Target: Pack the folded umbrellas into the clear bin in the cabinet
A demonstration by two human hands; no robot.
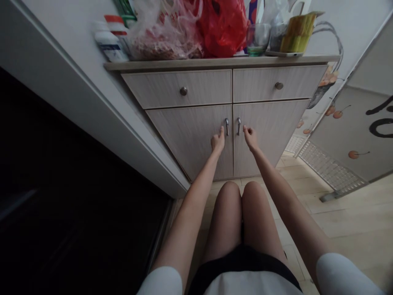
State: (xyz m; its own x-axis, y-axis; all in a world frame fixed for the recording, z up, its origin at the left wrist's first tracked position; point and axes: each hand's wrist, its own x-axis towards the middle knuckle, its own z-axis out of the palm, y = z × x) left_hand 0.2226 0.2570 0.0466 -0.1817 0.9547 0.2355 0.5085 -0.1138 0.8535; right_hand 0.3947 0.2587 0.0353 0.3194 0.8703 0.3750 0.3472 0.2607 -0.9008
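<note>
Both lower doors of a pale wood-grain cabinet are closed, each with a small metal handle near the middle seam. My left hand [217,141] is just left of the left door handle [226,127], its fingers curled in and one digit pointing up beside the metal. To the right of the right door handle [238,126], my right hand [251,138] is closed with its fingers bent inward. A narrow gap shows between each hand and its handle. Nothing can be seen in either hand.
Above the doors are two drawers with round knobs [183,91]. On the cabinet top stand white bottles [110,46], a clear plastic bag [166,39], a red bag [224,28] and a glass [258,39]. A printed folding screen [346,123] stands right; a dark doorway [61,184] lies left.
</note>
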